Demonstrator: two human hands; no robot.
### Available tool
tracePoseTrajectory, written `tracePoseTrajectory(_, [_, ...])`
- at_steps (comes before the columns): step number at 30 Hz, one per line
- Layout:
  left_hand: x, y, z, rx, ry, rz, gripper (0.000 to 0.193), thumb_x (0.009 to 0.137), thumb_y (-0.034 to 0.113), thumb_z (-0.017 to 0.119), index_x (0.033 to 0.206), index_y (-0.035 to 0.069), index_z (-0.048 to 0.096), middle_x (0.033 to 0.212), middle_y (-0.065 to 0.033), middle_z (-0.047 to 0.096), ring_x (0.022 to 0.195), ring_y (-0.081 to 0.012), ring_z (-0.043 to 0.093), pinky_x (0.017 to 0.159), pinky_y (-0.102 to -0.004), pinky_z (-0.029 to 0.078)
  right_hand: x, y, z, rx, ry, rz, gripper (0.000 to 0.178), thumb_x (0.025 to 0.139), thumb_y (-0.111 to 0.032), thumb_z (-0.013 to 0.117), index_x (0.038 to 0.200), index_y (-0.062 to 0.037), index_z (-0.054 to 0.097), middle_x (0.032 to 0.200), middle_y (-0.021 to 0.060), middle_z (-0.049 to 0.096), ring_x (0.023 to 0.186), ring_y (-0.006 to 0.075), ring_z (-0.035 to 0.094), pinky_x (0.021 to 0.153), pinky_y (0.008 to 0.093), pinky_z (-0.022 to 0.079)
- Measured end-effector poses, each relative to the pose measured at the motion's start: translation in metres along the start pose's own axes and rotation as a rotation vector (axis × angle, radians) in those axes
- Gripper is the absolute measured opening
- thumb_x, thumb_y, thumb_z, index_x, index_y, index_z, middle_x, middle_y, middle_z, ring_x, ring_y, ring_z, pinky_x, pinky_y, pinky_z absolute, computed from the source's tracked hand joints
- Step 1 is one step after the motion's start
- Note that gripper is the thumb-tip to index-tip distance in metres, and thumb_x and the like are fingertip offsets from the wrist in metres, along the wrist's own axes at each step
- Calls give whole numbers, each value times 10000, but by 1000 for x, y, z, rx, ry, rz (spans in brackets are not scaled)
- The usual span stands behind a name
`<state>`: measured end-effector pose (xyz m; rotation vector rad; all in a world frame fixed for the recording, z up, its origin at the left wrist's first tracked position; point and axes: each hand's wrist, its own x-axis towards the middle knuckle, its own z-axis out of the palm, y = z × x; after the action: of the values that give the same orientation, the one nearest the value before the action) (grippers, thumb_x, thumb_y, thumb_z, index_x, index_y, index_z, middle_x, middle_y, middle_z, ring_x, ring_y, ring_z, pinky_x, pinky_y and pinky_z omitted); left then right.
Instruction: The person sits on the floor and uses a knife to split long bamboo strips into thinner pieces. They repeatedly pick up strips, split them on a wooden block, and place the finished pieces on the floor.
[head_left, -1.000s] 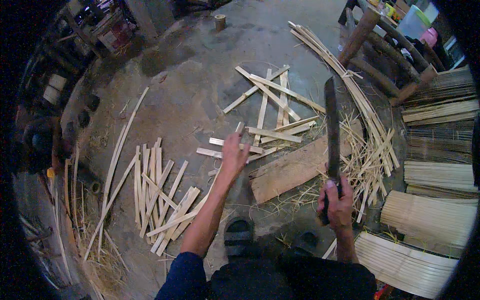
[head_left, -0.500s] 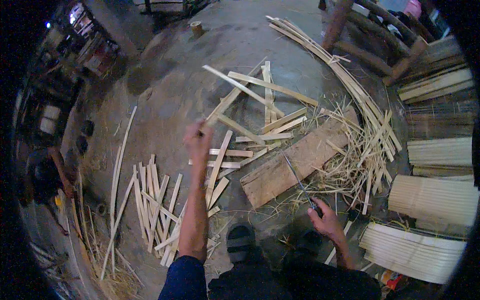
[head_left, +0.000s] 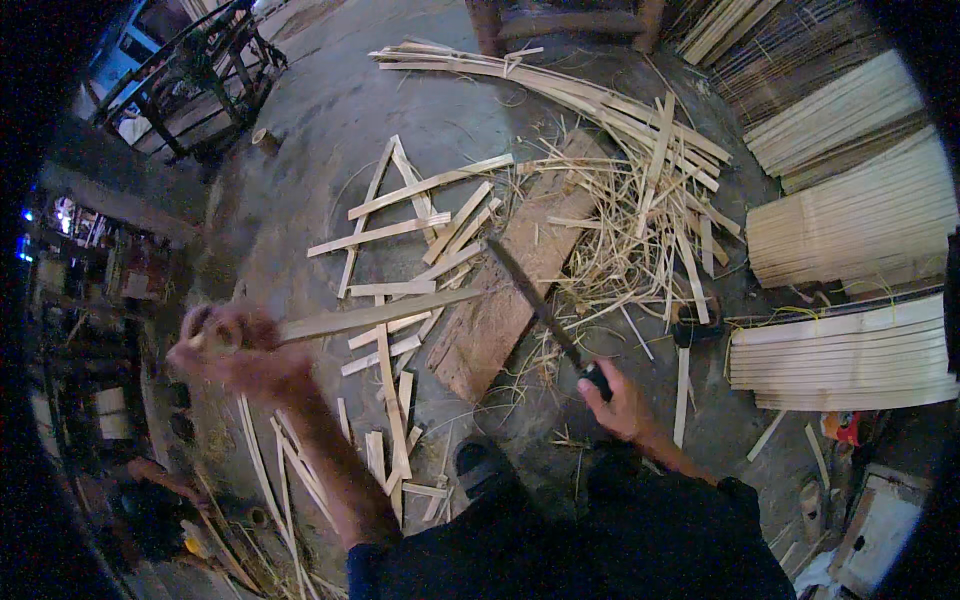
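My left hand (head_left: 235,348), smeared by motion, is closed on the end of a bamboo strip (head_left: 375,313). That strip reaches to the right, its far end at the edge of a thick wooden board (head_left: 465,345) on the floor. In my right hand (head_left: 622,405) is the black handle of a long, narrow knife (head_left: 540,308), fingers wrapped round it. The blade points up and left, slanting over the board. Cut bamboo strips (head_left: 430,187) lie criss-crossed left of the board. Beside its right side is a tangled heap of thin shavings (head_left: 625,235).
Long strips (head_left: 560,85) stretch along the far side. Stacks of pale slats (head_left: 845,355) line the right. My sandalled foot (head_left: 485,468) is on the floor just before the board. A wooden frame (head_left: 190,85) stands at the far left, near a small cylindrical stub (head_left: 265,142).
The view has turned to the right. My left hand has swung the bamboo strip from pointing up and away to lying sideways toward the board. The knife stays in my right hand.
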<state>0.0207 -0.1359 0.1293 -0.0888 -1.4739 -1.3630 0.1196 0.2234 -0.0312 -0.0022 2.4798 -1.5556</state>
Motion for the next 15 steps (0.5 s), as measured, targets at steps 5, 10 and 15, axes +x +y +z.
tracePoseTrajectory(5, [-67,1,81,-92,180,-419,397,915,469,496,975,79,453,789,-17,397,637,-85,396,469,-192,340,0,8,-11,-38,97,-53,386,897,-293,558,1135,6,503,826,197,601,734,318,598,655,395,468])
tracePoseTrajectory(10, [-90,21,108,115,-19,-275,282,936,319,475,960,38,461,769,-24,400,651,-104,410,527,-205,377,13,-22,-5,48,-48,-123,370,896,-283,558,1133,-5,500,763,187,595,652,318,591,602,387,459])
tracePoseTrajectory(15, [-103,55,118,164,143,-477,132,909,118,400,889,3,462,753,-30,438,631,-102,407,581,-213,391,39,-67,18,230,-324,-194,429,889,-370,548,1131,-18,504,803,210,618,742,379,622,652,417,481])
